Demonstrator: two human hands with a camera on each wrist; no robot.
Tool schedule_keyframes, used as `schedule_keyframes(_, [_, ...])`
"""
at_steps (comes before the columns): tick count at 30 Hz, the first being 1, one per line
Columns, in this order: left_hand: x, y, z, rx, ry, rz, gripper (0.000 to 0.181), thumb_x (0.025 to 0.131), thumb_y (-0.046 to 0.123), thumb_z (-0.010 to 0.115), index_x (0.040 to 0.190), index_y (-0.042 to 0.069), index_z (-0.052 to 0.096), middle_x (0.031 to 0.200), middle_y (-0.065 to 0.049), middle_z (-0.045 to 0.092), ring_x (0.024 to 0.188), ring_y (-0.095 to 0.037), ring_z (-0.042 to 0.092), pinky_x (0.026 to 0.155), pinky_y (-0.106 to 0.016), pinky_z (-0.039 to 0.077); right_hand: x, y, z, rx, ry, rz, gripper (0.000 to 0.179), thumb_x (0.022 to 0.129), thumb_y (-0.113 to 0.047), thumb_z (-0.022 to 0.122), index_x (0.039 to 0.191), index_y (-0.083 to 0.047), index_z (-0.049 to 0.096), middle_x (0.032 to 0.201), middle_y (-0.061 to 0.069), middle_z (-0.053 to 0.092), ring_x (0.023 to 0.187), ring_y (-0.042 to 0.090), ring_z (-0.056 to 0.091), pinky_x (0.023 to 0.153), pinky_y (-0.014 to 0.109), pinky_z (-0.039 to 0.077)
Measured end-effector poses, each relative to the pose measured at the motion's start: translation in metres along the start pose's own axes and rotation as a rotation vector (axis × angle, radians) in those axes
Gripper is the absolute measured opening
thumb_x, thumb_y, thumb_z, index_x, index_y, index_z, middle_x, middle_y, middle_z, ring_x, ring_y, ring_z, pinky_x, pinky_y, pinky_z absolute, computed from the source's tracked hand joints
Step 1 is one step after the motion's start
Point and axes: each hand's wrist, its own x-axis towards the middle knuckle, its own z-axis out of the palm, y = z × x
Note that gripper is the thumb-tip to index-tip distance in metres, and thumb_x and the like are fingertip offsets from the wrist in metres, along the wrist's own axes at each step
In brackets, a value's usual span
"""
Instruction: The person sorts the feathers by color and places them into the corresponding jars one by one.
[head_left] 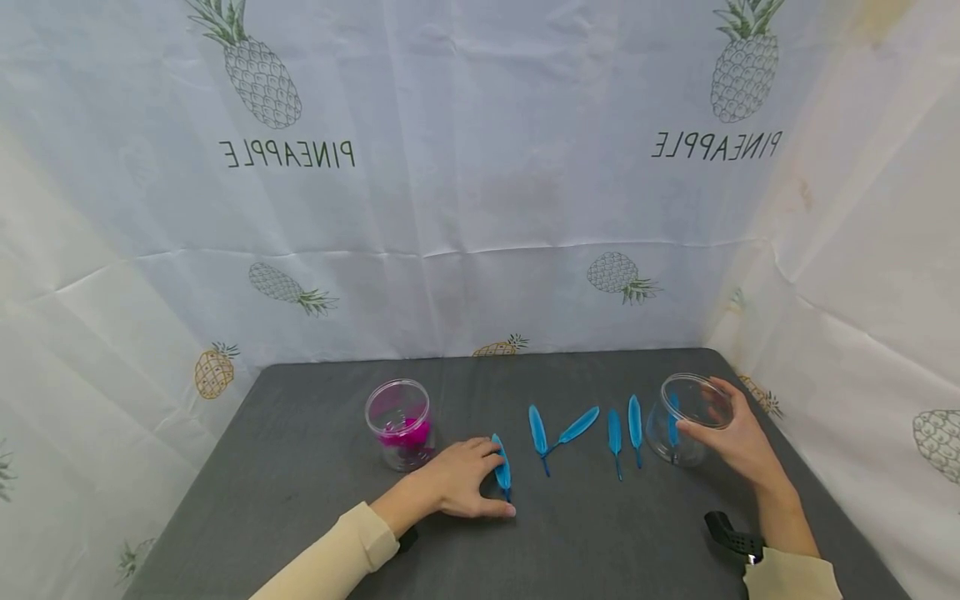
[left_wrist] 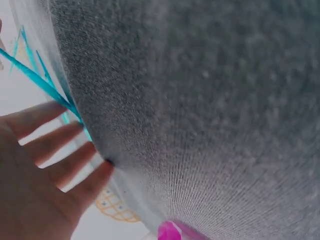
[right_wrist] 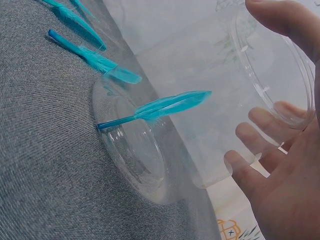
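"What's closest?"

"Two cream sleeves point(head_left: 330, 557) reach over the dark grey desk point(head_left: 570, 533), with a black strap point(head_left: 737, 539) at the right wrist."

"And the left grip point(head_left: 467, 479)?"

"Loose and spread, fingers extended, thumb well apart. A blue feather point(head_left: 502, 468) lies on the desk at its fingertips, between thumb and index finger; I can't tell whether they touch it."

"The right grip point(head_left: 742, 437)?"

"That one holds a clear jar point(head_left: 688, 452) near the rim, thumb on one side, fingers on the other. Inside leans a second feather point(right_wrist: 172, 104), quill down, also blue."

"Any more feathers?"

"Four blue ones between the two grips. A third feather point(head_left: 537, 427) and a fourth feather point(head_left: 580, 423) meet at their quills in a V; a fifth feather point(head_left: 614, 430) and a sixth feather point(head_left: 635, 418) lie side by side, near the held jar."

"Farther off?"

"Just beyond the left grip stands another jar point(head_left: 386, 407) with bright pink contents point(head_left: 408, 432), too unclear to name. Behind the desk hangs a white cloth point(head_left: 480, 183) printed with pineapples."
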Motion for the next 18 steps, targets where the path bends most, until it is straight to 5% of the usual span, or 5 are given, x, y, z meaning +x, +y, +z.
schedule_keyframes(10, [0.001,0.007,-0.006,-0.089,0.161,0.135,0.052,0.102,0.06,0.048,0.119,0.017,0.071,0.117,0.005,0.068,0.109,-0.01,0.064,0.094,-0.032,0.054,-0.002,-0.003,0.001,0.017,0.012,0.0,0.102,0.094,-0.02,0.076,0.161,-0.001,0.001,0.158,0.033,0.023,0.143,0.055,0.022,0.091,-0.002,0.035])
schedule_keyframes(18, [0.006,0.013,-0.008,-0.116,0.401,0.202,0.031,0.105,0.039,0.057,0.11,0.014,0.074,0.102,0.005,0.071,0.09,-0.007,0.068,0.083,-0.024,0.056,-0.001,-0.003,0.001,0.015,0.005,0.009,0.103,0.094,-0.021,0.076,0.161,-0.001,0.001,0.159,0.033,0.022,0.143,0.055,0.022,0.088,0.0,0.038])
